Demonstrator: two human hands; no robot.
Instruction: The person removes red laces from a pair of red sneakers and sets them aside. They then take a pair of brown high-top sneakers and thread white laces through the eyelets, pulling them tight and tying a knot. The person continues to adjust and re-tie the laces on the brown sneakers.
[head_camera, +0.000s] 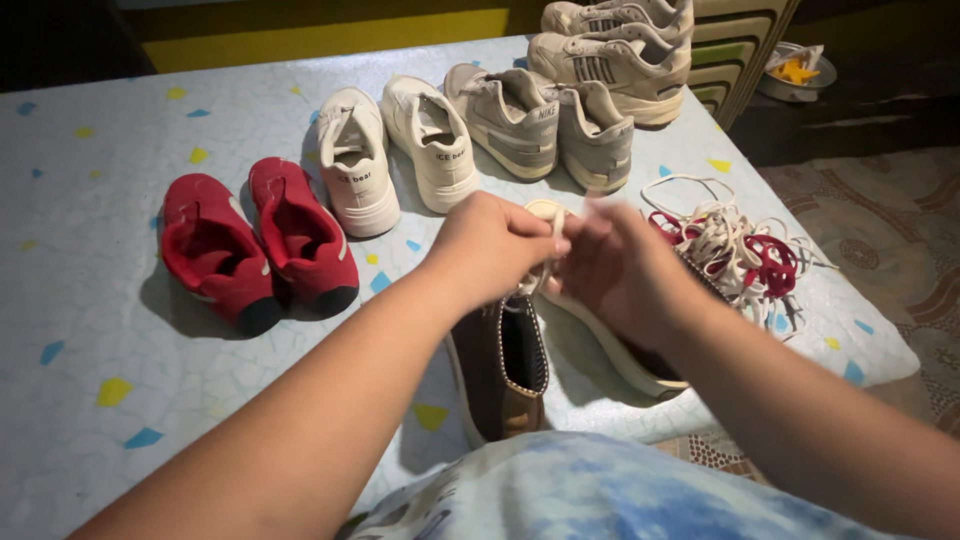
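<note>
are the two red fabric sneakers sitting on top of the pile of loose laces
No, the two red fabric sneakers sit on the pale speckled table at the left, far apart from the pile of loose laces at the right.

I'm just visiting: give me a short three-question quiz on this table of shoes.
1. True or false: the red shoes are the pair farthest left on the table.
2. What lies heaped beside the right hand?
3. Which shoes do the hands work over? A white B brown C grey

Key:
1. True.
2. A tangle of white and red laces.
3. B: the left hand and the right meet above the brown shoes.
</note>
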